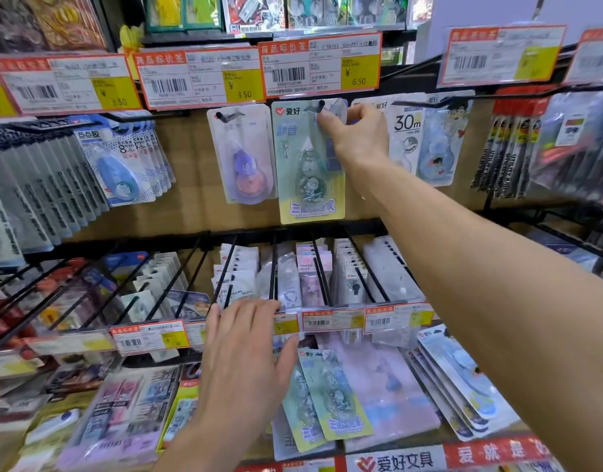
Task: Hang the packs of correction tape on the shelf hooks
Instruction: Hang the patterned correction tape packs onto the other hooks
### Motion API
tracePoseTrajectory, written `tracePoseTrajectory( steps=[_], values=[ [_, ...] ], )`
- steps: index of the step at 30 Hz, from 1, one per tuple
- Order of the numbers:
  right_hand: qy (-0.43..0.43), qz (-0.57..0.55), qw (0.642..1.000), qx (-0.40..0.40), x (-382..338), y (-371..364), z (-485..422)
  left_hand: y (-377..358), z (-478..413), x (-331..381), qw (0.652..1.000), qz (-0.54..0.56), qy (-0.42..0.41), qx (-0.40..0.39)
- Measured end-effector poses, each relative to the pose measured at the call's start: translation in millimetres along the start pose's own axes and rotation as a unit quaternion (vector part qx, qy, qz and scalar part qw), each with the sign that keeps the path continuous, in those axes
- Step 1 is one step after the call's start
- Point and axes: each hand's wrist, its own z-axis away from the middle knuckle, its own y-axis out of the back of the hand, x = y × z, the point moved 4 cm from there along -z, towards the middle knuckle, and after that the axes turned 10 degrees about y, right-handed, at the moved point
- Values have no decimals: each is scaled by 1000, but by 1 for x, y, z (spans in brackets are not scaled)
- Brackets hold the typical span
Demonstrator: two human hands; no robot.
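Shelf hook [321, 104] bears green pack [303, 172]; right hand [356, 131] pinches top.

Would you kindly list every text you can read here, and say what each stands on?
"爱好": green pack held by the right hand.
"30m": white pack beside it.
"6.50": price tag above.
"3.50": next tag left.
"爱好文具": bottom banner.
Smaller print: too blurred to read.

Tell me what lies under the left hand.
Two green packs of correction tape stick out from beneath the left hand, on its thumb side. The palm hides their upper left parts and anything else below it.
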Motion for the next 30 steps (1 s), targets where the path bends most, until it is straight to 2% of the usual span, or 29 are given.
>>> tracePoseTrajectory(
  steps=[6, 11, 15, 19, 25, 28, 30],
  values=[
    [19, 55, 998, -9, 3, 9, 10, 1, -1, 0, 1000, -16, -10, -11],
    [39, 90, 992, -74, 3, 33, 56, 6, -3, 0, 1000, -21, -19, -13],
    [90, 104, 983, -124, -2, 60, 113, 9, 3, 5, 999, -4, -33, -2],
    [111, 100, 972, -181, -6, 89, 172, 10, 22, 12, 996, 28, -81, 21],
    [-7, 124, 936, -328, 45, 106, 247, -3, 59, 13, 990, 85, -104, 48],
    [-109, 195, 885, -409, 105, 96, 270, -34, 69, 7, 992, 80, -93, -12],
    [-158, 231, 855, -437, 144, 86, 283, -62, 72, -1, 994, 52, -45, -91]
  ],
)
